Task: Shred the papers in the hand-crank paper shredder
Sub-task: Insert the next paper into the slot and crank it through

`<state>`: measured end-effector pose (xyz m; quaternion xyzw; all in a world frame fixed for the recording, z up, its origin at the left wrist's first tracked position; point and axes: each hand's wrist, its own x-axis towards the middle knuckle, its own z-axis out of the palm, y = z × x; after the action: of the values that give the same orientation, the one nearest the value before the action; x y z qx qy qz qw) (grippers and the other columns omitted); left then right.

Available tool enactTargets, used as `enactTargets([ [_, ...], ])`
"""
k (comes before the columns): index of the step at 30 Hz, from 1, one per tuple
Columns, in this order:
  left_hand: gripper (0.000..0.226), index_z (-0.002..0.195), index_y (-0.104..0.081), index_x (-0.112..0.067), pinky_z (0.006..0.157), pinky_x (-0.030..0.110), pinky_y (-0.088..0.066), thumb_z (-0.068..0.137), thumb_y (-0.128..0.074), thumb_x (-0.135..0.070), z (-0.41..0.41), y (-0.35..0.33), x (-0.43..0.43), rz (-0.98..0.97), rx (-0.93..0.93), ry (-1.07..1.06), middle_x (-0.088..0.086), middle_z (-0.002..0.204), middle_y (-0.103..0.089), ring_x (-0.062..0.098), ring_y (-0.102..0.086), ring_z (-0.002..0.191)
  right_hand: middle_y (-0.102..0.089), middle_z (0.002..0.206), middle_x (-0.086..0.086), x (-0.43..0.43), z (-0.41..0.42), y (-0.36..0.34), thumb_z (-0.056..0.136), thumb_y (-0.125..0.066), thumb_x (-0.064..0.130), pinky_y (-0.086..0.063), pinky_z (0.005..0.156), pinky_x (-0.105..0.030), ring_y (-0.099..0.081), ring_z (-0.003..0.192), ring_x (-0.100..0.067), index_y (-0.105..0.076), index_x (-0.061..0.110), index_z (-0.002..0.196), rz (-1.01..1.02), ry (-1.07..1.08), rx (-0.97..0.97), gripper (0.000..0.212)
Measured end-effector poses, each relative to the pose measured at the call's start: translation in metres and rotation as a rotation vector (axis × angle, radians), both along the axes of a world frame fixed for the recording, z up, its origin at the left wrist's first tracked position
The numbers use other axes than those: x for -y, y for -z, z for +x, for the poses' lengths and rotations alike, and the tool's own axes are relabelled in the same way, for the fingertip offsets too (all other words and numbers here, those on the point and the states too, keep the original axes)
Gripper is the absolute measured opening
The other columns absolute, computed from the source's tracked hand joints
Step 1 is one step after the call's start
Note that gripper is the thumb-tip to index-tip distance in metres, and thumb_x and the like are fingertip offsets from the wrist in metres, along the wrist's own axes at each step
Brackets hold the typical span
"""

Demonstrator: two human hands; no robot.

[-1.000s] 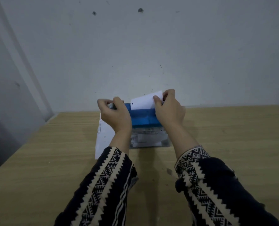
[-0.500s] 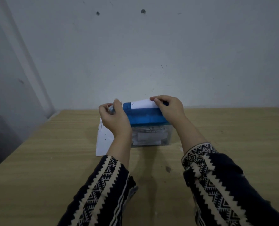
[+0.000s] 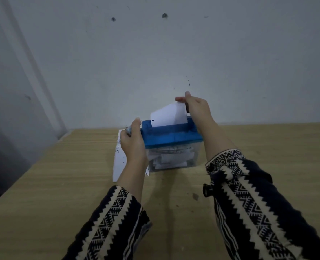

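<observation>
Sleeves (image 3: 114,218) with a zigzag pattern lie nearest you, over the wooden table (image 3: 61,194). Your left hand (image 3: 133,145) is at the left end of the shredder (image 3: 171,136), fingers curled round the crank (image 3: 127,130), of which only a small bit shows past the knuckles. Below that hand the spare papers (image 3: 118,164) lie flat on the table, just beside the clear bin (image 3: 174,160); whether they run under it I cannot tell. The bin already holds a fair heap of shreds. Above it the sheet (image 3: 167,117) stands in the slot of the blue top, leaning left, and your right hand (image 3: 197,109) pinches its upper right corner between thumb and fingers. Behind is the bare wall (image 3: 174,53).

Neither hand braces the shredder's body, so a hard turn of the crank could, I think, rock it or slide it over the loose papers. The sheet sits askew; fed that way it may bunch at one side and jam the cutters. Hold the corner too tightly and the paper may tear instead of feeding. The heap in the bin could also back up under the blades.
</observation>
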<state>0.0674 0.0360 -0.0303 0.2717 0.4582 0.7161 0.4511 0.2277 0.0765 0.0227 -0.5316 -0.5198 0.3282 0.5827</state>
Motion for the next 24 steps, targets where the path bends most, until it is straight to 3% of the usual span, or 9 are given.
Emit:
enactTargets([
  [3,0.022,0.082,-0.052,-0.019,0.079,0.033,-0.050,0.090,-0.065,-0.034,0.000,-0.003,0.006,-0.004,0.035,0.044,-0.004,0.087,-0.055,0.010,-0.057,0.081,-0.068,0.105,0.003,0.000,-0.006,-0.010,0.101,-0.044,0.046,-0.048,0.086,-0.033,-0.059,0.099,-0.024,-0.077,0.028,0.084,0.042,-0.038,-0.056,0.041],
  [6,0.025,0.077,-0.050,-0.018,0.078,0.034,-0.050,0.089,-0.066,-0.034,0.002,-0.003,0.005,0.002,0.010,0.003,-0.004,0.083,-0.055,0.011,-0.056,0.079,-0.064,0.108,0.010,-0.004,-0.013,-0.004,0.100,-0.039,0.052,-0.040,0.106,-0.044,-0.053,0.115,-0.025,-0.079,0.027,0.092,0.046,-0.078,-0.110,0.047],
  [9,0.027,0.078,-0.050,-0.017,0.077,0.035,-0.047,0.086,-0.066,-0.038,0.002,-0.002,0.004,0.013,-0.045,-0.052,0.000,0.087,-0.055,0.015,-0.053,0.082,-0.065,0.107,0.015,-0.005,-0.012,0.004,0.099,-0.041,0.054,-0.033,0.112,-0.048,-0.050,0.122,-0.024,-0.079,0.025,0.095,0.047,-0.068,-0.113,0.047],
  [14,0.020,0.083,-0.053,-0.018,0.080,0.037,-0.052,0.083,-0.063,-0.036,0.000,0.004,0.009,0.052,-0.073,-0.039,-0.001,0.090,-0.059,0.014,-0.057,0.084,-0.065,0.123,-0.002,-0.008,-0.008,0.003,0.067,-0.048,0.081,-0.043,0.106,-0.051,-0.057,0.115,-0.028,-0.080,0.030,0.088,-0.019,-0.061,-0.165,0.064],
  [19,0.013,0.094,-0.052,-0.026,0.073,0.032,-0.053,0.095,-0.058,-0.037,0.003,0.052,0.022,-0.023,-0.059,0.004,0.001,0.103,-0.063,0.013,-0.063,0.089,-0.061,0.117,-0.003,-0.004,-0.011,0.000,0.092,-0.047,0.062,-0.046,0.101,-0.044,-0.056,0.106,-0.030,-0.080,0.026,0.085,-0.040,-0.028,-0.139,0.050],
  [24,0.021,0.096,-0.050,-0.028,0.078,0.024,-0.049,0.096,-0.052,-0.049,0.004,0.057,0.020,-0.024,-0.094,0.003,0.003,0.110,-0.063,0.016,-0.063,0.102,-0.062,0.096,0.001,0.000,-0.012,-0.002,0.098,-0.048,0.052,-0.047,0.074,-0.031,-0.056,0.083,-0.021,-0.078,0.019,0.093,-0.021,-0.027,-0.164,0.045],
])
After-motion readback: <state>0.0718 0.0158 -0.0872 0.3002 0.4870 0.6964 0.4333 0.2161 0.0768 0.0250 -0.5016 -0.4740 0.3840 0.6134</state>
